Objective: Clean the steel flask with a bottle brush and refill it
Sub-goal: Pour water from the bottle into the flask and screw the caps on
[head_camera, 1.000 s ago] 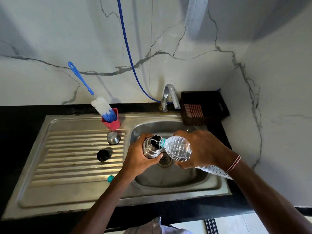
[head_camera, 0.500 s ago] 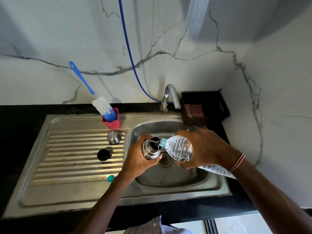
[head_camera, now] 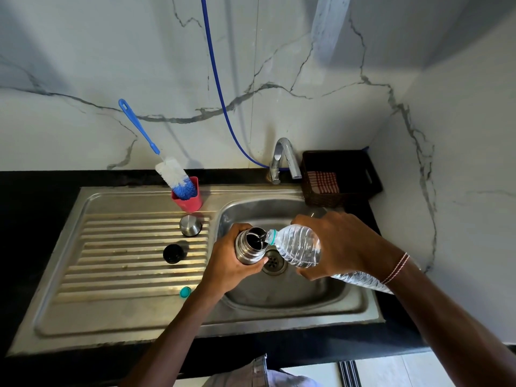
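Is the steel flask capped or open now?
Open: the steel flask shows a bare mouth, and the plastic bottle tips its neck over it.

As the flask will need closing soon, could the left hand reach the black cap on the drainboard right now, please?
Probably not yet: the left hand grips the flask, with the bottle tipped at its mouth. The black cap itself lies close and uncovered.

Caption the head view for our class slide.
Left hand holds steel flask over sink; right hand tips plastic bottle into its mouth.
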`<action>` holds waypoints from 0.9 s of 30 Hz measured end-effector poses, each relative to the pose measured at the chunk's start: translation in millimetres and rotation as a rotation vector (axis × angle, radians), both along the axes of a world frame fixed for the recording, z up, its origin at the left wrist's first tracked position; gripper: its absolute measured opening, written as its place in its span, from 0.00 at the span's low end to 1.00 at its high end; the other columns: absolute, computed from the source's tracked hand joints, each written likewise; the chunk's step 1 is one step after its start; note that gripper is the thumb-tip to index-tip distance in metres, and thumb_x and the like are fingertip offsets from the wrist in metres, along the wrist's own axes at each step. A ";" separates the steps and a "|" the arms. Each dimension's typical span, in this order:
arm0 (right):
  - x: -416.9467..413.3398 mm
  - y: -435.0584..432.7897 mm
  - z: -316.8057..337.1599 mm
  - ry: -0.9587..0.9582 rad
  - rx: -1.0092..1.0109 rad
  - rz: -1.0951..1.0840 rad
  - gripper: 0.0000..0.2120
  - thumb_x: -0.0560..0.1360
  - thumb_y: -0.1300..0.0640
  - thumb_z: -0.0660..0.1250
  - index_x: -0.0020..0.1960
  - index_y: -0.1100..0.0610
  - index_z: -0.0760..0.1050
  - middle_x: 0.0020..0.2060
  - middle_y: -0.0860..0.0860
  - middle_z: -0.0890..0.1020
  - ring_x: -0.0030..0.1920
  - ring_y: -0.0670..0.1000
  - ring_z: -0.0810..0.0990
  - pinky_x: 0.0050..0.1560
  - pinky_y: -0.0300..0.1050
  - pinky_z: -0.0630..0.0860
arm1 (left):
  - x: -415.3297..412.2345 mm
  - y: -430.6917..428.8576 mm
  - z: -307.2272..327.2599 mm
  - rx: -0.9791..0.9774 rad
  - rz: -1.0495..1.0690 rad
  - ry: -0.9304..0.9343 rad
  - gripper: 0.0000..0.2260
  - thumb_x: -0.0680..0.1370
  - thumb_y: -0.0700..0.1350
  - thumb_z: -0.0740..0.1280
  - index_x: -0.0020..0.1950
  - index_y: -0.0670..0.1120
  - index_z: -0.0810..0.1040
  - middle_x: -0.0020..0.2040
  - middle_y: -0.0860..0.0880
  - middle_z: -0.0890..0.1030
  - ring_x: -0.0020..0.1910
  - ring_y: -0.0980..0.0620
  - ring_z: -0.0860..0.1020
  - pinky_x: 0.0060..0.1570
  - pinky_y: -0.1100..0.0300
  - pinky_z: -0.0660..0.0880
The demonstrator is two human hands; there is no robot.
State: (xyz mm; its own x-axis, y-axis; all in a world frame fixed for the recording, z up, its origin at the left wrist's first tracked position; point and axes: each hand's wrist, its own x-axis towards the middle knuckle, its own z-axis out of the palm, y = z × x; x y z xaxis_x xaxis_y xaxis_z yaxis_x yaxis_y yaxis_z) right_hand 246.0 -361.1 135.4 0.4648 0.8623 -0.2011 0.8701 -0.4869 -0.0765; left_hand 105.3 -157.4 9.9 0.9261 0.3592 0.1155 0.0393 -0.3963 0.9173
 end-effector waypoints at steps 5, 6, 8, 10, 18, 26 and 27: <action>0.1 1.8 1.6 0.010 0.008 0.006 0.44 0.59 0.21 0.65 0.70 0.40 0.62 0.52 0.47 0.85 0.50 0.51 0.83 0.55 0.50 0.80 | -0.7 1.1 0.3 -0.002 0.006 -0.003 0.30 0.65 0.44 0.85 0.62 0.49 0.75 0.53 0.56 0.83 0.53 0.57 0.82 0.52 0.70 0.74; 0.0 2.1 1.7 0.011 0.009 0.004 0.45 0.59 0.21 0.64 0.70 0.40 0.62 0.52 0.47 0.85 0.50 0.51 0.83 0.55 0.51 0.80 | -1.0 1.1 0.4 -0.003 0.007 -0.002 0.30 0.65 0.44 0.85 0.62 0.49 0.75 0.53 0.56 0.83 0.53 0.57 0.82 0.52 0.70 0.74; -0.1 2.7 1.4 0.007 0.012 0.001 0.45 0.59 0.21 0.65 0.70 0.41 0.63 0.51 0.48 0.85 0.49 0.52 0.83 0.55 0.51 0.80 | -1.2 1.1 1.1 -0.002 0.008 -0.003 0.30 0.65 0.44 0.85 0.62 0.50 0.75 0.53 0.57 0.83 0.53 0.57 0.82 0.52 0.70 0.74; -0.2 3.6 1.9 0.003 0.016 0.003 0.45 0.59 0.21 0.65 0.70 0.41 0.63 0.51 0.48 0.85 0.49 0.52 0.83 0.55 0.50 0.80 | -1.3 0.8 1.8 -0.004 0.007 -0.005 0.30 0.65 0.43 0.85 0.62 0.50 0.75 0.53 0.57 0.83 0.53 0.57 0.82 0.52 0.70 0.74; -3.1 5.3 3.9 0.025 0.032 0.012 0.43 0.60 0.22 0.67 0.69 0.40 0.65 0.47 0.46 0.85 0.47 0.49 0.83 0.53 0.47 0.79 | -2.3 0.2 2.0 -0.016 0.016 0.005 0.30 0.65 0.44 0.85 0.62 0.51 0.75 0.53 0.55 0.84 0.53 0.56 0.83 0.51 0.69 0.75; -1.7 4.7 5.2 0.046 0.038 0.019 0.42 0.60 0.24 0.69 0.70 0.41 0.67 0.41 0.44 0.84 0.43 0.47 0.82 0.50 0.44 0.77 | -2.4 -2.8 2.4 -0.011 0.021 0.002 0.30 0.65 0.44 0.84 0.63 0.49 0.75 0.53 0.55 0.84 0.53 0.56 0.83 0.52 0.69 0.75; -0.8 5.0 5.2 0.046 0.040 0.017 0.42 0.60 0.24 0.68 0.70 0.41 0.67 0.41 0.44 0.84 0.43 0.47 0.82 0.50 0.44 0.78 | -2.0 -3.4 2.6 -0.009 0.022 0.001 0.30 0.65 0.44 0.84 0.63 0.49 0.75 0.53 0.56 0.84 0.53 0.56 0.83 0.53 0.69 0.75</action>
State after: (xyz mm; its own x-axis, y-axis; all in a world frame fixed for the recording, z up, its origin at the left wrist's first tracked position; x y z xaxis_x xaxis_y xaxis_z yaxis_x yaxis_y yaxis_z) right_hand 245.2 -356.1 140.6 0.4406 0.8779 -0.1876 0.8735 -0.4674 -0.1358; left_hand 103.3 -160.8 12.5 0.9180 0.3806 0.1114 0.0488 -0.3873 0.9207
